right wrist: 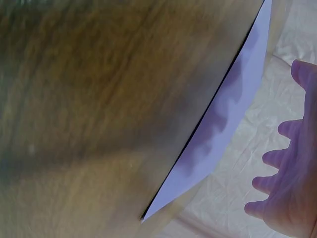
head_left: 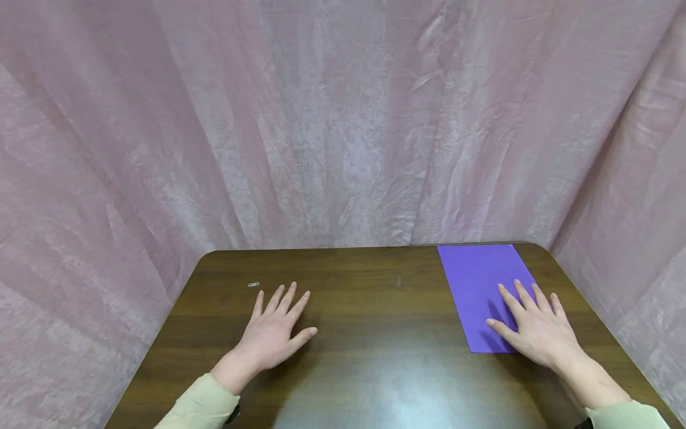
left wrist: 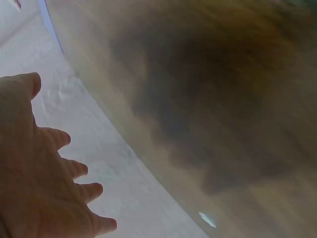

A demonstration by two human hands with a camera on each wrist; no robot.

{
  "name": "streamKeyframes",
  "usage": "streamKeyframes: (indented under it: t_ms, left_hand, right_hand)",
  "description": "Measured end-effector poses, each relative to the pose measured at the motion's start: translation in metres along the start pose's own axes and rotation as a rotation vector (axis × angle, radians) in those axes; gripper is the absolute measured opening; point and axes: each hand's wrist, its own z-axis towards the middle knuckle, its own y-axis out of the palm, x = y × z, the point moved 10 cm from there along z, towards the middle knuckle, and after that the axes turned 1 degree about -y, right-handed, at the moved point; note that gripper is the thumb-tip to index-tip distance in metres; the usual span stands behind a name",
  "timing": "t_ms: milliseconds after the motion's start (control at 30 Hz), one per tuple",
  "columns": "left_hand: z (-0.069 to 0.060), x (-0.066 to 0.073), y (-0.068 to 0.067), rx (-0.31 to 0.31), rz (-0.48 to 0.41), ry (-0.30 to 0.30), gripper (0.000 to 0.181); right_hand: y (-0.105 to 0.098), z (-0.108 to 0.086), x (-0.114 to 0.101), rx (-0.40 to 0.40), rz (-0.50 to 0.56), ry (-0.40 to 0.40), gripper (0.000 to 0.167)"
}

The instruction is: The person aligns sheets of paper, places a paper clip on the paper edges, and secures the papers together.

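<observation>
Fingers spread and straight, the left hand (head_left: 272, 333) hovers over the left half of the table, its shadow below it. A small paper clip (head_left: 253, 284) lies just beyond its fingertips; in the left wrist view the clip (left wrist: 207, 219) is a pale sliver near the table edge. The right hand (head_left: 538, 330) is spread above the lower right part of a purple sheet (head_left: 477, 280), holding nothing. In the right wrist view a gap shows between the right hand (right wrist: 292, 168) and the sheet (right wrist: 223, 119). The left hand (left wrist: 44, 168) is also empty in its own wrist view.
The brown wooden table (head_left: 370, 316) has rounded far corners. Pink curtains (head_left: 343, 119) hang behind it and along both sides. The purple sheet reaches the table's far edge at the right. A small pale mark (head_left: 398, 281) shows on the tabletop between the clip and the sheet.
</observation>
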Motion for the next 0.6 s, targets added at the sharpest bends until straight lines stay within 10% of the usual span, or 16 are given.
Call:
streamKeyframes:
  t_ms: [600]
  left_hand:
    - [0.043,0.107,0.008,-0.066,0.035,0.240,0.076]
  right_hand:
    - [0.010,0.007,0.055,-0.136,0.045,0.114,0.094]
